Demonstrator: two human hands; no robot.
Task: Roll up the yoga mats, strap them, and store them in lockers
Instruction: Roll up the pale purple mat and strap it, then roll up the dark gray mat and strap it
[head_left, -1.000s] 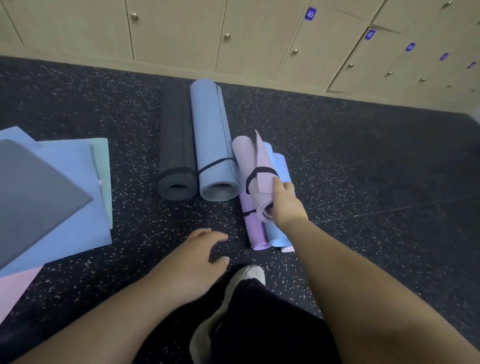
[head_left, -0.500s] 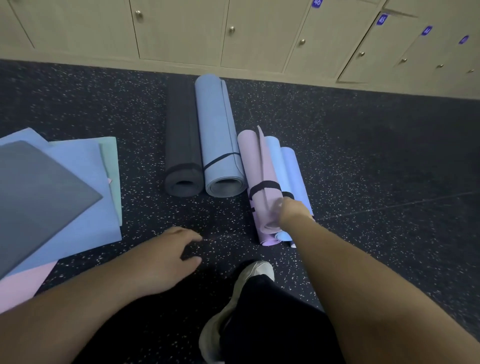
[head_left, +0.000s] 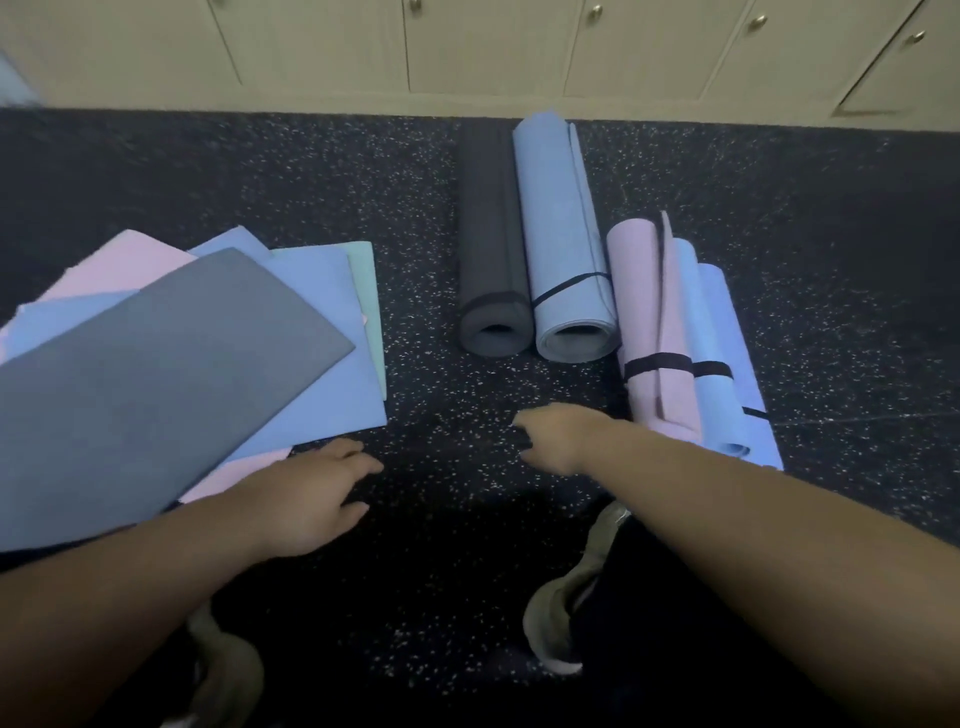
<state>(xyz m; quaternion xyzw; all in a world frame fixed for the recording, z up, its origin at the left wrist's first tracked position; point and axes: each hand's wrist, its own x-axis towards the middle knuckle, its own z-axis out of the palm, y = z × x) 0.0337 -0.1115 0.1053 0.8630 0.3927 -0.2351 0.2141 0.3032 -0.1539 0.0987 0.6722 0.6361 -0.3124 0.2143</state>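
Several rolled mats lie side by side on the dark speckled floor: a black roll (head_left: 491, 270), a grey-blue roll (head_left: 563, 260) with a thin black strap, a lilac roll (head_left: 652, 332) with a wide black strap, and two light blue rolls (head_left: 722, 364) to its right. A fanned pile of flat mats (head_left: 171, 364) lies at the left, a grey one on top. My right hand (head_left: 558, 436) hovers left of the lilac roll's near end, fingers loosely curled, holding nothing. My left hand (head_left: 311, 493) is spread near the pile's near corner.
A row of beige lockers (head_left: 493, 47) with small round knobs, all closed, runs along the far wall. My two shoes (head_left: 563, 613) and dark trouser legs show at the bottom. Bare floor lies between the pile and the rolls.
My right hand has let go of the lilac roll, which now lies strapped on the floor, and drawn back to the left. The view has swung left toward the flat pile.
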